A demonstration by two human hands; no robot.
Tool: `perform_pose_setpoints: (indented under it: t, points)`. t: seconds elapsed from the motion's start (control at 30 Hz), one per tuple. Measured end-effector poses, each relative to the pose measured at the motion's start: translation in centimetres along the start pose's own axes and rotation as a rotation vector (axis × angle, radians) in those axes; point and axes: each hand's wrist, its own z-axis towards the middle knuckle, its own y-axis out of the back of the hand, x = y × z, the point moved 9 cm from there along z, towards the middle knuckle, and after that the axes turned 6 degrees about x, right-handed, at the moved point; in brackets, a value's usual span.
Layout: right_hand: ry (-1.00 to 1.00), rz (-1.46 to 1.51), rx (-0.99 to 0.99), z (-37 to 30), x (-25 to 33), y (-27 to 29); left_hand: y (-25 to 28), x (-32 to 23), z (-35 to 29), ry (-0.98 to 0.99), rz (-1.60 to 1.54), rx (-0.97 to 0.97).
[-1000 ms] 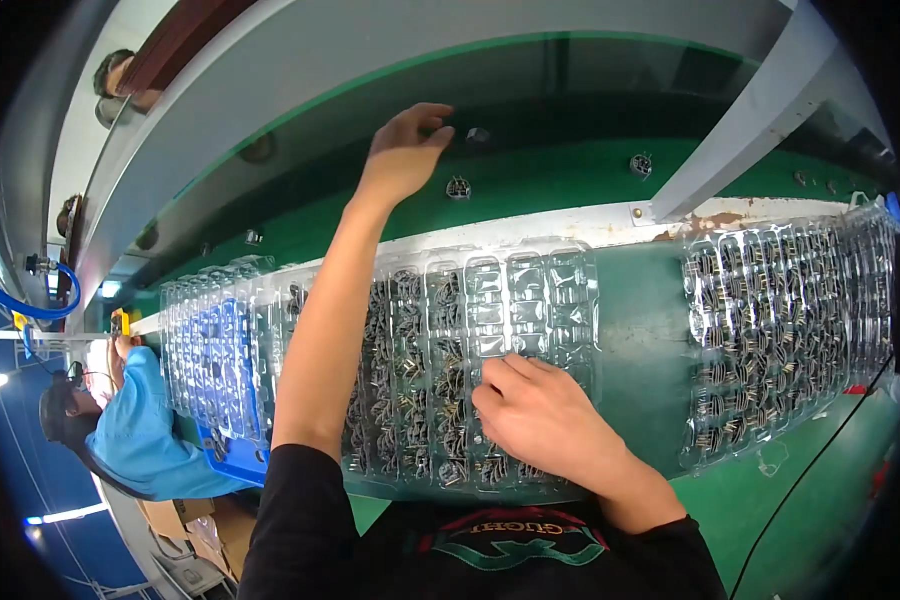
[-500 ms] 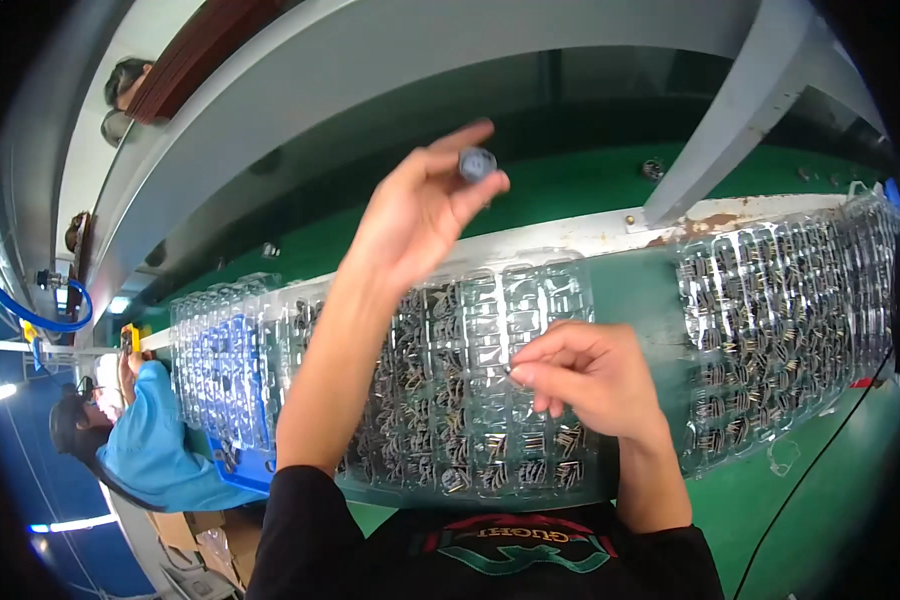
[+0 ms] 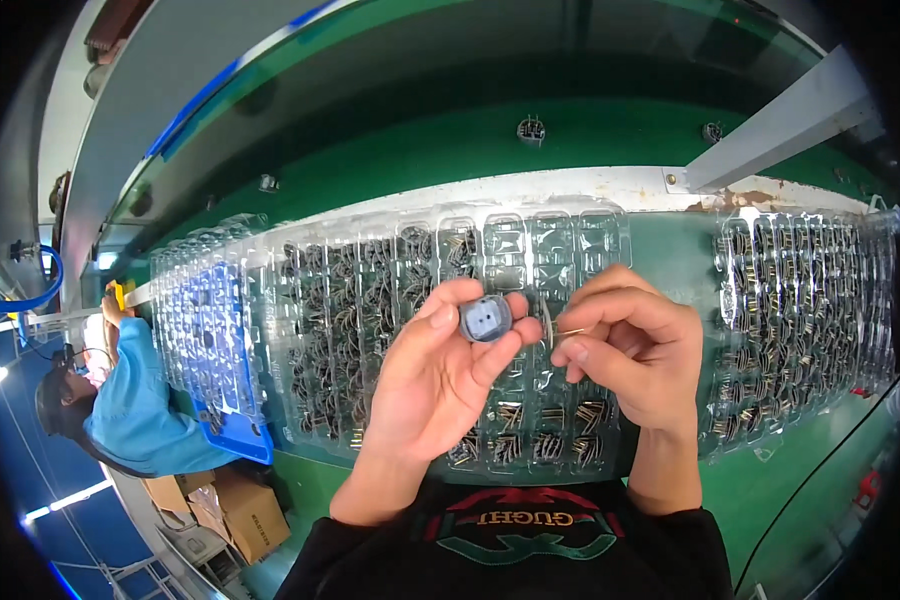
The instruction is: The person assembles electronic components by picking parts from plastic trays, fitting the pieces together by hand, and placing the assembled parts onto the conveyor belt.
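Note:
Held in the fingertips of my left hand [image 3: 420, 375], palm up, is a round grey-blue plastic part [image 3: 485, 319] with two small holes in its face. Just to its right, my right hand [image 3: 630, 345] pinches a thin brass-coloured pin [image 3: 573, 331] between thumb and forefinger; its tip points toward the round part, and the two stay apart. Below both hands lies a clear moulded plastic tray [image 3: 505, 222]. Its near pockets hold bundles of metal pins [image 3: 547, 447], while dark small parts [image 3: 320, 300] fill the pockets to the left.
Beyond a white rail [image 3: 420, 200] runs a green belt with a round pronged part [image 3: 531, 129] on it. A metal post [image 3: 780, 120] stands at right. Another filled tray [image 3: 790, 310] lies to the right. At left are a blue bin [image 3: 242, 435], a cardboard box [image 3: 245, 510] and a person in blue [image 3: 145, 400].
My left hand has come back from over the belt side with the round part, and turned palm up beside my right hand. A part on the belt now shows there. The view has shifted.

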Motion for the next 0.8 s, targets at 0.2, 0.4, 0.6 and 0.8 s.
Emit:
perform_pose_setpoints:
  t: [0.2, 0.4, 0.6, 0.8]
  points:
    - [0.149, -0.371, -0.030, 0.2, 1.1, -0.1, 0.2, -0.2, 0.1, -0.025, 0.204, 0.135]
    - [0.272, -0.574, 0.035, 0.2, 2.7, -0.9, 0.6, -0.1, 0.3, -0.035, 0.372, 0.106]
    - [0.325, -0.559, 0.088, -0.1, 3.3, -1.3, 1.1, 0.9, 0.4, 0.044, 0.327, 0.097]
    - [0.333, -0.665, 0.191, -0.2, 2.9, -2.0, 0.5, 1.0, 0.3, 0.054, 0.417, 0.147]
